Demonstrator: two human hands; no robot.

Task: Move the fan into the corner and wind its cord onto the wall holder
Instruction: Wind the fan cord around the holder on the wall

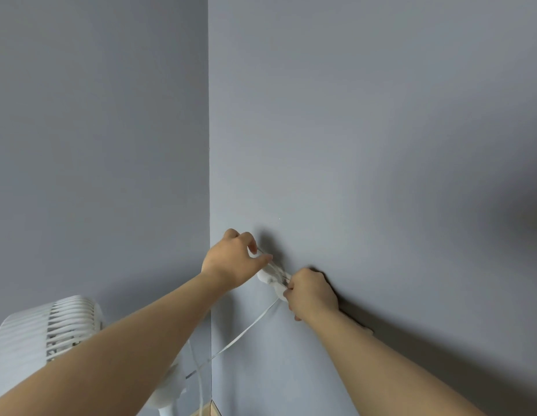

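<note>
The left hand (231, 259) pinches a strand of the thin white cord (249, 325) between thumb and forefinger, just above the upper end of the white wall holder (265, 277). The other fingers are curled behind, close to the wall. The right hand (310, 292) is at the holder's lower end, its fingers curled in and pinching the cord against that end. Its knuckles lie close to or on the wall; which cannot be told. Several turns of cord run lengthwise along the holder between the two hands.

The holder sits on the right-hand wall (381, 145), low down and near the room corner. From under the right hand one loose length of cord slopes down and to the left, crosses the corner line and passes behind the left forearm.

The white fan (36, 331) stands in the corner against the left-hand wall (96, 130), its slatted head below the left arm. A small patch of wooden floor (211, 411) shows at the foot of the corner.
</note>
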